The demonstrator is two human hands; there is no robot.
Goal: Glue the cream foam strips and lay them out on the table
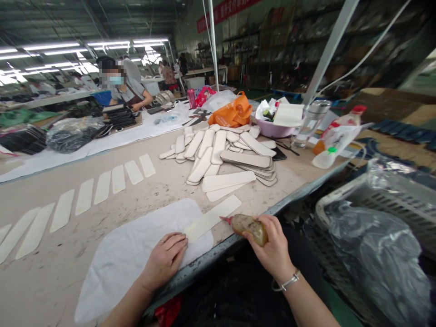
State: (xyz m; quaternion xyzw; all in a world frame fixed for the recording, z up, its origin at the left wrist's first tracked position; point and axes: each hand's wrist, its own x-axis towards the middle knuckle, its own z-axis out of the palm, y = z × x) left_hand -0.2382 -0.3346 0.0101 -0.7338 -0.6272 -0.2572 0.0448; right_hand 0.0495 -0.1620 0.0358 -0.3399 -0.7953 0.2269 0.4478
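My right hand (272,247) is wrapped round a stained, yellowish squeeze bottle (250,227), tipped on its side. Its red nozzle points left, at the near edge of a pale flat strip (214,219); whether the tip touches cannot be made out. At the strip's left end, the fingers of my left hand (166,258) are closed together on it, with the thumb partly hidden. Beneath the strip and my left hand lies a white cloth sheet (126,254). Two more pale strips (228,181) overlap just beyond, beside a heap of rounded, dark-edged pads (211,147).
Several pale strips (85,196) lie in a row on the worktable (136,200) at left. Behind the heap are an orange bag (231,112), a purple basin (275,129) and a clear bottle (311,122). A plastic crate (340,190) stands right. Across the table works a person (127,91).
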